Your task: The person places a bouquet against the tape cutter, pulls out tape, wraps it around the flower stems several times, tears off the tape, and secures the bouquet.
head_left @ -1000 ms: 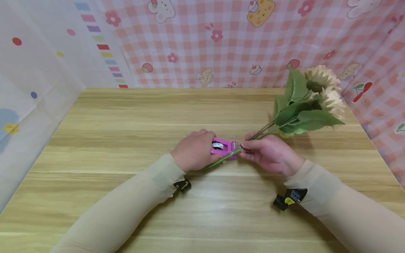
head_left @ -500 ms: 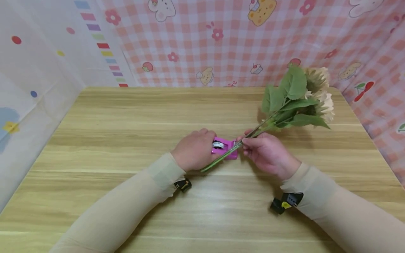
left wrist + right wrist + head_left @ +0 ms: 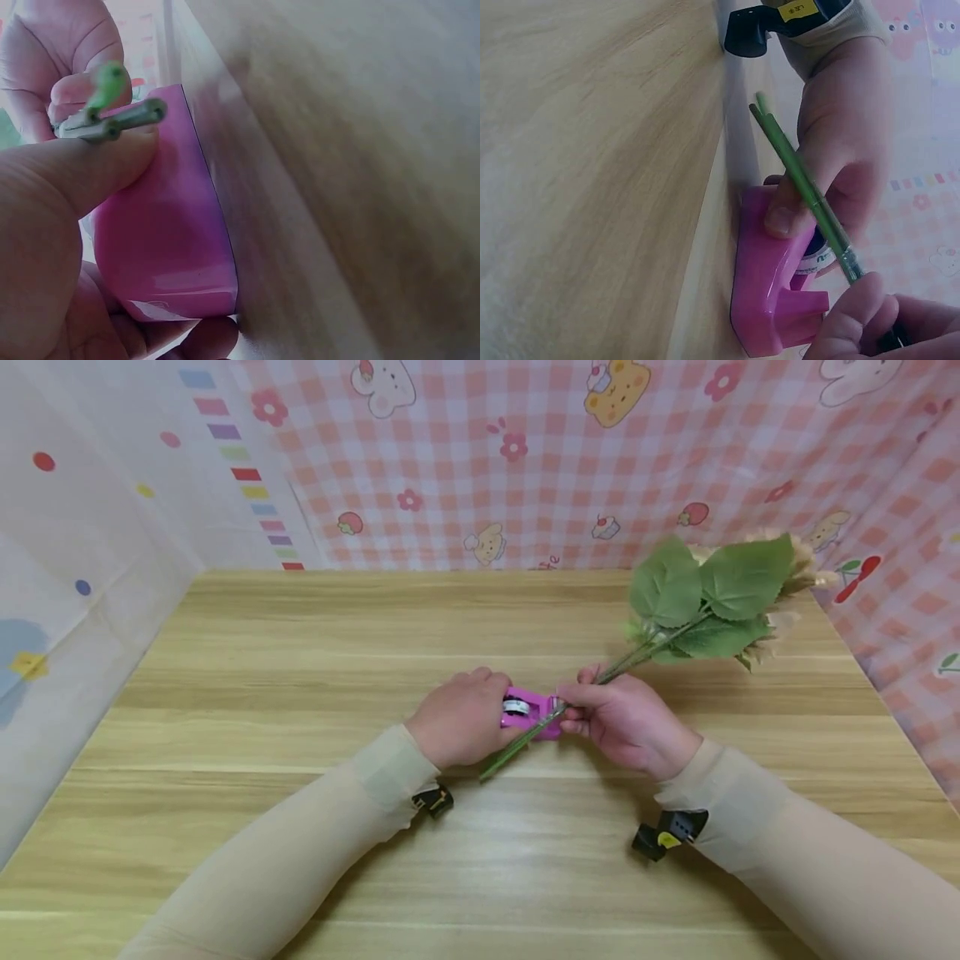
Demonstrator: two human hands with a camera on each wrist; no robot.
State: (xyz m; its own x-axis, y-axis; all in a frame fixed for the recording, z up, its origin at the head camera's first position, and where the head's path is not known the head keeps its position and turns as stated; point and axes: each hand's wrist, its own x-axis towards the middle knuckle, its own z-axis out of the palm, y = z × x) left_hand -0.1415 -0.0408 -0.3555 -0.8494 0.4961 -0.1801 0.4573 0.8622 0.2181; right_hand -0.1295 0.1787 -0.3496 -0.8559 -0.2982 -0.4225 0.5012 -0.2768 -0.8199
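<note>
- Nearest to me, two forearms in beige sleeves (image 3: 315,852) reach in over the wooden table (image 3: 225,693), each with a small black clip-on camera at the wrist.
- The left hand (image 3: 459,720) is curled round a pink tape dispenser (image 3: 528,712) that sits on the table near its middle; the left wrist view shows the thumb pressed along its pink side and fingers tucked under it.
- The green stems (image 3: 525,739) lie slanted across the dispenser, their cut ends poking out past the left thumb.
- The right hand (image 3: 626,722), just beside the dispenser, pinches those stems between thumb and fingers.
- Farther out, the bunch rises off the table to the right: broad green leaves (image 3: 701,597) with pale cream flower heads (image 3: 802,568) mostly hidden behind them.
- Behind it all hangs a pink checked cloth (image 3: 525,452) with cartoon animals.
</note>
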